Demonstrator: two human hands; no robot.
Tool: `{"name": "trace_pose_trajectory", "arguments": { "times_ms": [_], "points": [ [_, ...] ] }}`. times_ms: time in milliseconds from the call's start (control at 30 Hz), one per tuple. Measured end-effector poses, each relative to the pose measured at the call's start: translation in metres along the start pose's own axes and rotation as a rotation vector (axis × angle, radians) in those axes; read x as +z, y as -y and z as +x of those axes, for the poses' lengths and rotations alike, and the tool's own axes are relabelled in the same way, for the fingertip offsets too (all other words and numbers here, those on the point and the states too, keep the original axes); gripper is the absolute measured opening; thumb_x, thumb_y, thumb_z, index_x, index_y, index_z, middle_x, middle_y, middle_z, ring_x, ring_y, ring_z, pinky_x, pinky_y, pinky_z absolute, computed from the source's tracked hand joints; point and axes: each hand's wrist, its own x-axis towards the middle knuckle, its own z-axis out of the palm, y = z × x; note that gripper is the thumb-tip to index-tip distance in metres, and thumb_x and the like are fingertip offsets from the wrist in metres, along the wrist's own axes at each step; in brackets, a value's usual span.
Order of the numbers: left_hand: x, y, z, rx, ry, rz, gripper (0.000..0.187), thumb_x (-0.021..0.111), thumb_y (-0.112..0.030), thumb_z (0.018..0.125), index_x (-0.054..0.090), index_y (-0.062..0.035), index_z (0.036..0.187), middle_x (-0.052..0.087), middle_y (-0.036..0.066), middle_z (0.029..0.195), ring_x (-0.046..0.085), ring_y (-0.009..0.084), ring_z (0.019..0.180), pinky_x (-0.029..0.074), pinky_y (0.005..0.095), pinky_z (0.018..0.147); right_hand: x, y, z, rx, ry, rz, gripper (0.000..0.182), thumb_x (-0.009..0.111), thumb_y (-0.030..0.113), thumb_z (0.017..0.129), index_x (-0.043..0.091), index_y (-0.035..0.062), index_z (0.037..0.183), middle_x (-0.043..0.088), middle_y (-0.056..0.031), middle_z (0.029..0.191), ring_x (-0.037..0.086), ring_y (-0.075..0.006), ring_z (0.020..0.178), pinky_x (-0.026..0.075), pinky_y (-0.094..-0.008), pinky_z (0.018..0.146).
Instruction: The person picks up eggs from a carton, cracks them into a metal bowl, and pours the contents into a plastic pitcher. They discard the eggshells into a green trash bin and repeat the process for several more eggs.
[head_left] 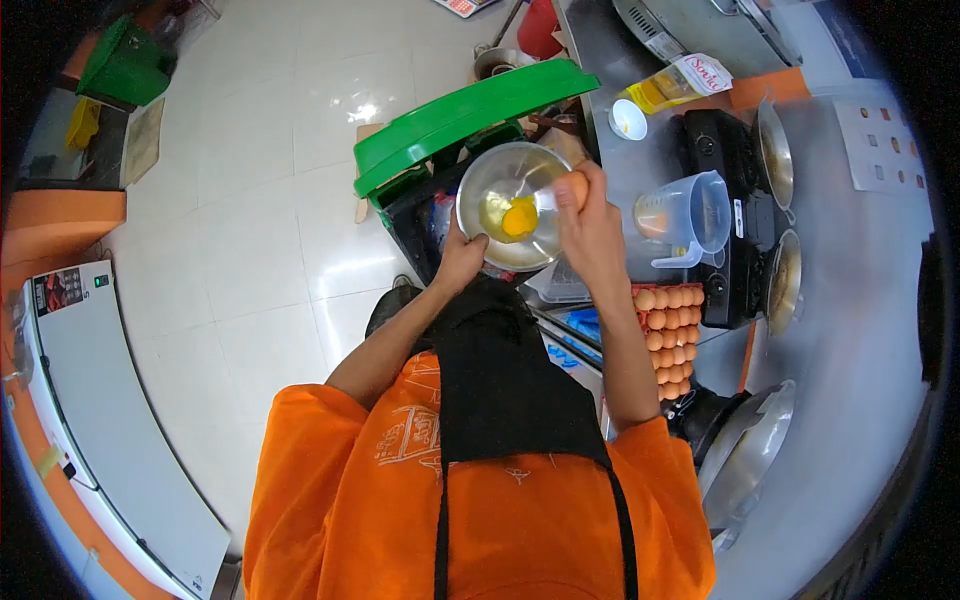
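Note:
A steel bowl (490,185) with a raw egg yolk (519,216) in it is held over a green-lidded bin (470,115). My left hand (461,255) grips the bowl from its near rim. My right hand (588,215) holds a brown egg (575,186) at the bowl's right rim. Whether the shell is cracked cannot be told.
A tray of brown eggs (668,335) sits on the steel counter (860,330) to my right. Beside it stand a clear measuring jug (690,215), a black two-burner stove (735,225) with pans, a small white bowl (628,119) and an oil pouch (680,82). White tiled floor lies left.

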Motion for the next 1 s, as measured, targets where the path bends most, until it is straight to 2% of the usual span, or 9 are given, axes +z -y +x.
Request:
{"name": "trace_pose_trajectory", "arguments": {
  "times_ms": [167, 267, 467, 567, 667, 767, 867, 967, 1000],
  "points": [
    [0.001, -0.005, -0.001, -0.005, -0.005, 0.019, 0.071, 0.047, 0.008, 0.077, 0.021, -0.0044, 0.142, 0.05, 0.017, 0.125, 0.052, 0.0255, 0.115, 0.043, 0.0335, 0.096, 0.028, -0.041, 0.014, -0.003, -0.14, 0.107, 0.045, 0.049, 0.043, 0.093, 0.047, 0.0051, 0.117, 0.062, -0.0284, 0.093, 0.062, -0.0454, 0.085, 0.049, -0.0486, 0.071],
    [-0.004, -0.001, -0.006, -0.071, -0.015, -0.045, 0.072, 0.047, 0.008, 0.077, 0.021, -0.0054, 0.142, 0.051, 0.016, 0.124, 0.053, 0.0254, 0.114, 0.043, 0.0336, 0.096, 0.012, -0.048, 0.02, 0.016, -0.409, 0.253, 0.043, 0.049, 0.04, 0.095, 0.049, 0.0026, 0.115, 0.062, -0.0249, 0.095, 0.064, -0.0367, 0.085, 0.049, -0.0422, 0.074],
    [-0.009, 0.002, -0.007, -0.053, -0.043, -0.03, 0.07, 0.046, 0.008, 0.079, 0.021, -0.0059, 0.143, 0.051, 0.016, 0.124, 0.052, 0.0254, 0.114, 0.043, 0.0341, 0.096, 0.014, -0.076, 0.036, 0.069, -0.337, 0.455, 0.041, 0.047, 0.038, 0.097, 0.05, 0.0, 0.113, 0.064, -0.0166, 0.094, 0.062, -0.0254, 0.084, 0.048, -0.0349, 0.077],
    [-0.011, 0.004, -0.007, -0.07, -0.048, 0.006, 0.069, 0.046, 0.007, 0.079, 0.021, -0.0063, 0.142, 0.051, 0.016, 0.124, 0.053, 0.0255, 0.114, 0.043, 0.0342, 0.096, 0.007, -0.057, 0.03, 0.192, -0.207, 0.571, 0.043, 0.047, 0.039, 0.097, 0.051, -0.0005, 0.113, 0.064, -0.0161, 0.096, 0.062, -0.0248, 0.088, 0.048, -0.0334, 0.079],
    [-0.015, 0.006, -0.008, -0.042, -0.076, 0.003, 0.07, 0.046, 0.007, 0.079, 0.021, -0.0075, 0.143, 0.051, 0.016, 0.124, 0.053, 0.0253, 0.114, 0.043, 0.0338, 0.096, 0.015, -0.067, 0.035, 0.017, -0.367, 0.406, 0.044, 0.047, 0.04, 0.097, 0.051, -0.0011, 0.113, 0.065, -0.0149, 0.093, 0.062, -0.0242, 0.087, 0.048, -0.0341, 0.079],
    [-0.021, -0.004, -0.013, -0.069, -0.1, -0.013, 0.07, 0.046, 0.007, 0.079, 0.02, -0.0083, 0.143, 0.051, 0.016, 0.123, 0.055, 0.0255, 0.11, 0.046, 0.0336, 0.092, 0.029, -0.09, 0.043, 0.118, -0.327, 0.402, 0.049, 0.046, 0.041, 0.096, 0.047, -0.0014, 0.121, 0.061, -0.0214, 0.106, 0.058, -0.0327, 0.098, 0.045, -0.0398, 0.088],
    [-0.027, -0.005, -0.017, -0.055, -0.109, 0.036, 0.07, 0.046, 0.007, 0.079, 0.02, -0.0088, 0.142, 0.051, 0.017, 0.122, 0.058, 0.0259, 0.105, 0.051, 0.0337, 0.083, 0.068, -0.119, 0.043, 0.055, -0.327, -0.057, 0.057, 0.053, 0.039, 0.092, 0.041, 0.0, 0.132, 0.049, -0.0287, 0.123, 0.047, -0.0421, 0.114, 0.037, -0.0479, 0.097],
    [-0.032, 0.007, -0.016, 0.014, -0.129, 0.058, 0.07, 0.045, 0.007, 0.079, 0.019, -0.009, 0.142, 0.05, 0.017, 0.123, 0.058, 0.0259, 0.103, 0.053, 0.0342, 0.079, 0.067, -0.101, 0.04, -0.305, -0.253, -0.153, 0.069, 0.061, 0.037, 0.085, 0.035, 0.0013, 0.138, 0.037, -0.0322, 0.133, 0.032, -0.0469, 0.125, 0.028, -0.0516, 0.104],
    [-0.031, 0.007, -0.017, 0.037, -0.127, 0.058, 0.07, 0.045, 0.008, 0.08, 0.019, -0.0091, 0.142, 0.05, 0.017, 0.123, 0.058, 0.0259, 0.104, 0.053, 0.0344, 0.079, 0.07, -0.095, 0.046, -0.389, -0.198, -0.229, 0.08, 0.069, 0.037, 0.078, 0.032, 0.006, 0.141, 0.036, -0.0282, 0.136, 0.032, -0.0434, 0.127, 0.027, -0.0563, 0.102]
  ]
}}
